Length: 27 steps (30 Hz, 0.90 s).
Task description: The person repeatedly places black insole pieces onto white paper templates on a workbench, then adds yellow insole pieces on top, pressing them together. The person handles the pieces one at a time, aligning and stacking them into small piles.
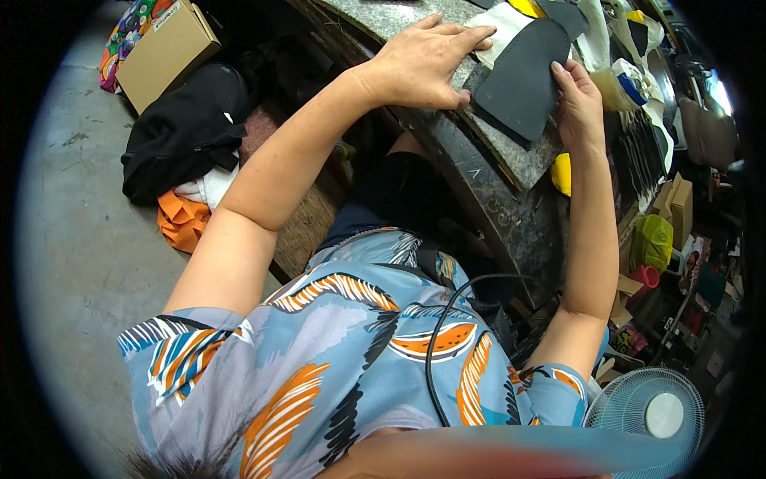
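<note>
A flat dark grey panel (525, 78), rounded at the far end like a cut piece of leather or foam, is tilted over the bench's grey slab (533, 162). My right hand (580, 100) pinches its right edge between thumb and fingers. To its left, my left hand (427, 65) is open with thumb and fingers spread, the fingertips by a white sheet (504, 25) behind the panel. The thumb is close to the panel's left side; whether it touches cannot be made out. Another dark piece (477, 78) shows partly beneath the panel.
On the bench's right stand a tub with a blue-and-white rim (622, 88) and a stack of dark pieces (641, 156). A yellow object (562, 174) sits at the bench side. A black bag (187, 132) and cardboard box (167, 56) are at left, a fan (650, 415) at lower right.
</note>
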Motion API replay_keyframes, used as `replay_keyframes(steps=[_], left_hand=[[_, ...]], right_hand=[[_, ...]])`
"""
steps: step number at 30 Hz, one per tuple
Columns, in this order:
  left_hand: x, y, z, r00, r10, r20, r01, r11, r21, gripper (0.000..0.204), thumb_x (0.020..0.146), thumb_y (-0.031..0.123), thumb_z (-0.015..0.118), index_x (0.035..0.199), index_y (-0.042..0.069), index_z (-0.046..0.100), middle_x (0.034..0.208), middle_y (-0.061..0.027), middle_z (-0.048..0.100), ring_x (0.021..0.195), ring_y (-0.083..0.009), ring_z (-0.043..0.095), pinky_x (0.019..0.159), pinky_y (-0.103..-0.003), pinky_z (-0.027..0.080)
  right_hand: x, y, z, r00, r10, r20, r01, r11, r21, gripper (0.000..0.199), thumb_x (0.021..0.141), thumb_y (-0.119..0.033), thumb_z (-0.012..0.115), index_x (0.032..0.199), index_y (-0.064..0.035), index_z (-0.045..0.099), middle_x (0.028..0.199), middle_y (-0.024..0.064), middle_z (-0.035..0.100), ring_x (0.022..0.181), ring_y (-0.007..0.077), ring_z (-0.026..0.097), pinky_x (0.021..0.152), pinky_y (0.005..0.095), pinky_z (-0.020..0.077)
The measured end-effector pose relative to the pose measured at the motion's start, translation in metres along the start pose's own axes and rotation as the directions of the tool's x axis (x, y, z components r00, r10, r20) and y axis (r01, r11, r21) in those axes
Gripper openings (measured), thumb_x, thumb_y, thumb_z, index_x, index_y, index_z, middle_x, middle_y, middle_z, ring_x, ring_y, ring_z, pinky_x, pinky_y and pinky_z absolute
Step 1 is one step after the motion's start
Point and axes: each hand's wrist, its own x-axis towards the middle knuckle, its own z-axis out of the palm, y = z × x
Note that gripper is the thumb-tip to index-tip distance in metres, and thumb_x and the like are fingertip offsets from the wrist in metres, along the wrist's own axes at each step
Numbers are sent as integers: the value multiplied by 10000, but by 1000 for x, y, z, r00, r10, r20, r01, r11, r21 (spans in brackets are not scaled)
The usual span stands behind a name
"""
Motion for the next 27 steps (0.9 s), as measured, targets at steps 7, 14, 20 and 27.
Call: replay_keyframes(steps=[7,14,20,27], left_hand=[[0,1,0,1000,-11,1,11,1000,11,925,751,394,713,1525,119,290,1378,-81,577,1319,-247,505,1197,-467,259],[0,2,0,1000,-21,23,20,999,41,927,750,404,722,1523,115,300,1383,-91,566,1303,-241,520,1196,-455,261],[-1,0,-1,1000,4,3,-4,1000,20,922,752,398,722,1522,113,302,1381,-93,569,1301,-242,521,1195,-455,262],[1,2,-4,1000,1,-15,0,999,32,893,752,360,709,1512,100,318,1377,-99,573,1306,-251,515,1189,-462,266]], right_hand=[[-1,1,6,1000,-20,-15,20,1000,-5,163,974,-161,618,1105,-64,629,885,-23,680,708,32,626,580,167,472],[-1,1,6,999,1,-50,-3,999,-32,168,972,-173,623,1105,-72,629,880,-21,676,699,35,624,576,184,480],[-3,0,5,999,-20,-30,18,997,-80,176,978,-182,616,1116,-73,623,882,-18,676,701,37,628,577,185,485],[-8,3,8,997,-69,-44,65,994,-88,195,981,-160,608,1144,-54,606,921,-5,679,734,38,625,617,188,487]])
